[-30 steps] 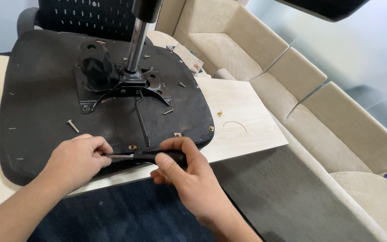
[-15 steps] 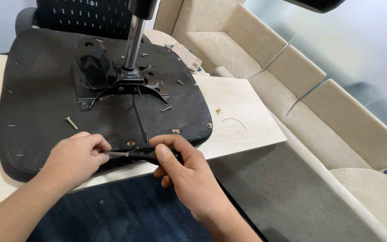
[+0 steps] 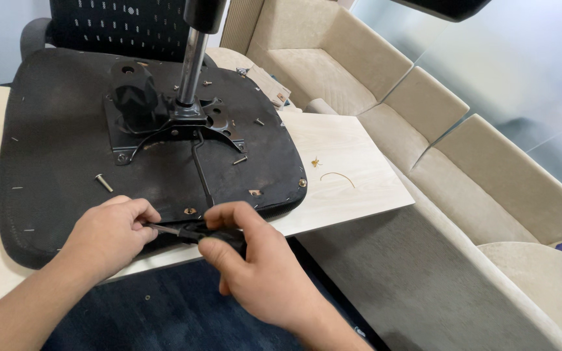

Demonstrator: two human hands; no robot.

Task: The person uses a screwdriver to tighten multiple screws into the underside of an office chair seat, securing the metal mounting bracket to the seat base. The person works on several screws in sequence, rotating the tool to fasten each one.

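An upturned black office chair seat (image 3: 53, 149) lies on a pale wooden table (image 3: 346, 182), its metal mechanism plate (image 3: 170, 127) and chrome gas column (image 3: 191, 65) pointing up. My left hand (image 3: 108, 234) pinches the thin metal shaft of a screwdriver (image 3: 183, 231) at the seat's near edge. My right hand (image 3: 248, 266) is closed around the screwdriver's black handle. A loose bolt (image 3: 103, 182) lies on the seat, just beyond my left hand. Smaller screws (image 3: 240, 160) are scattered near the plate.
A beige sofa (image 3: 424, 130) runs along the right side, close to the table's corner. Dark blue carpet (image 3: 164, 312) is below the table's near edge. A mesh chair back (image 3: 118, 26) stands behind the seat. A curved bit of wire (image 3: 337, 177) lies on the table.
My right hand has shifted a little leftward along the screwdriver handle and turned over it. My left hand keeps its pinch on the shaft at the same spot.
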